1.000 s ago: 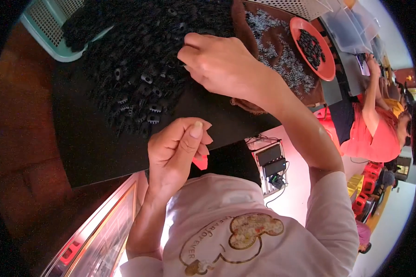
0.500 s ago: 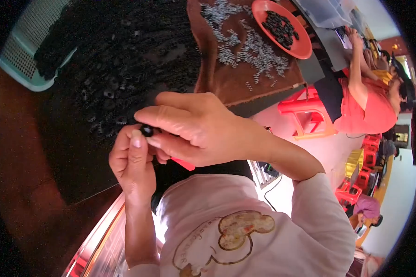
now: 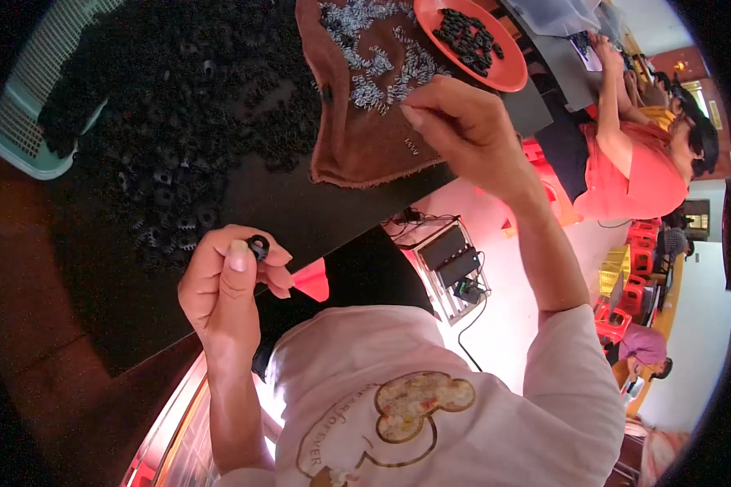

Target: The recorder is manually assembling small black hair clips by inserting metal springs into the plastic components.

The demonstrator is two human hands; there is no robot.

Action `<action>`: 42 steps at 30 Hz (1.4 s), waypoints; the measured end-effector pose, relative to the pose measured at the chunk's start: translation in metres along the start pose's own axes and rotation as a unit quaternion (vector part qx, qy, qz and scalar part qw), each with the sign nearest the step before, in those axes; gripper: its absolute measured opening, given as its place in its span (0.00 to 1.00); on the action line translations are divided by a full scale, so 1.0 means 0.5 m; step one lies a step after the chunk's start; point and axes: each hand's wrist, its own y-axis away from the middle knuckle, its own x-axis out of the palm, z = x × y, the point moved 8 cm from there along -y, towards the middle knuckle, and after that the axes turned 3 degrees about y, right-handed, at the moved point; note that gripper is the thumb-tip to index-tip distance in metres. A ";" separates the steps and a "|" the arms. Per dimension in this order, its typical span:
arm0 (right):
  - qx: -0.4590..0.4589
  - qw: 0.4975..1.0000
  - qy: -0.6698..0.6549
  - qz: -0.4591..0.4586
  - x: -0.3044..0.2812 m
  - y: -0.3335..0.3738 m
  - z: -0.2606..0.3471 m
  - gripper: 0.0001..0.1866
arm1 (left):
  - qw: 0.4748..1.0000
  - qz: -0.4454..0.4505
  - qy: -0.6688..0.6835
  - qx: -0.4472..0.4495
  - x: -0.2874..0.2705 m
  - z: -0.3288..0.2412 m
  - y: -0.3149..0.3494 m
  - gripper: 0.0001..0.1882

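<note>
My left hand (image 3: pixel 226 284) pinches a small black ring-shaped part (image 3: pixel 258 247) between thumb and fingers, its hole facing up, over the table's near edge. Off to the right, my right hand (image 3: pixel 475 134) is above the brown cloth (image 3: pixel 353 150), thumb and forefinger pressed together beside many small silvery springs (image 3: pixel 372 91). Whatever sits between those fingertips is too small to make out. Beyond the left hand, a wide heap of black toothed plastic parts (image 3: pixel 179 122) covers much of the dark table (image 3: pixel 276 203).
An orange-red oval tray (image 3: pixel 509 77) with black pieces stands past the springs. A pale green basket (image 3: pixel 45 169) is at the far left, black parts spilling from it. A person in a red shirt (image 3: pixel 633 170) works at the right, near red stools (image 3: pixel 548 178). Dark boxes with cables (image 3: pixel 455 264) sit below the table.
My right hand has left the black part and moved right and away to the springs. My left hand still holds the part. The view has shifted slightly.
</note>
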 end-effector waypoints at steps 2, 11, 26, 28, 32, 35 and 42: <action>-0.061 0.997 0.051 0.022 -0.015 0.011 0.001 0.05 | 1.000 0.006 -0.001 -0.003 0.001 0.005 -0.001 0.16; -0.123 0.955 0.230 0.141 0.035 0.032 0.010 0.11 | 1.000 0.016 0.008 0.007 -0.006 0.012 -0.006 0.16; -0.126 0.945 0.264 0.146 0.048 0.032 0.012 0.14 | 0.999 0.029 0.031 -0.015 -0.012 0.019 -0.002 0.14; -0.125 0.963 0.209 0.118 0.038 0.030 0.016 0.13 | 0.999 0.040 0.035 -0.010 -0.011 0.018 -0.003 0.13; -0.125 0.976 0.150 0.098 0.048 0.016 0.031 0.10 | 0.999 0.039 0.034 -0.008 -0.014 0.018 -0.004 0.13; -0.067 0.990 -0.062 0.106 0.077 -0.003 0.066 0.06 | 0.999 0.037 0.036 -0.008 -0.016 0.019 -0.006 0.14; 0.016 0.928 -0.298 0.224 0.172 -0.023 0.155 0.05 | 0.995 0.067 0.068 -0.021 -0.018 0.022 -0.006 0.15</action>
